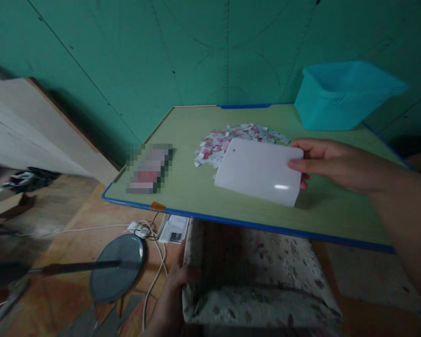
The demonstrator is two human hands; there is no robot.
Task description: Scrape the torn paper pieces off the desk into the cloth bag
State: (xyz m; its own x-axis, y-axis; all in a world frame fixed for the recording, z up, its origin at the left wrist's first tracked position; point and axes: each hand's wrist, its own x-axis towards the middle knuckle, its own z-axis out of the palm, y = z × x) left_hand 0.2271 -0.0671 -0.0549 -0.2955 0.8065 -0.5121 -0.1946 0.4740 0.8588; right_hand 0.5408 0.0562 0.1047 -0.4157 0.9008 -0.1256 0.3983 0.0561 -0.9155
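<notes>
My right hand (323, 161) grips a white plastic scraper (259, 171) by its right end, thumb on the near face. The scraper is a flat sheet with a small hole in one corner, tilted just above the table. Behind its upper left edge lies a heap of small white and pink paper scraps (217, 142), partly hidden by it. Below the table's front edge, my left hand (178, 281) holds the left side of a floral fabric-covered box (266, 299). The thumb shows over the box's edge; the other fingers are mostly hidden.
A turquoise plastic bin (337, 110) stands at the table's back right. A pixelated flat object (149, 168) lies on the left of the blue-edged table (182, 187). On the floor are a round grey base (117, 271), white cables (150, 290) and a white tray (173, 229).
</notes>
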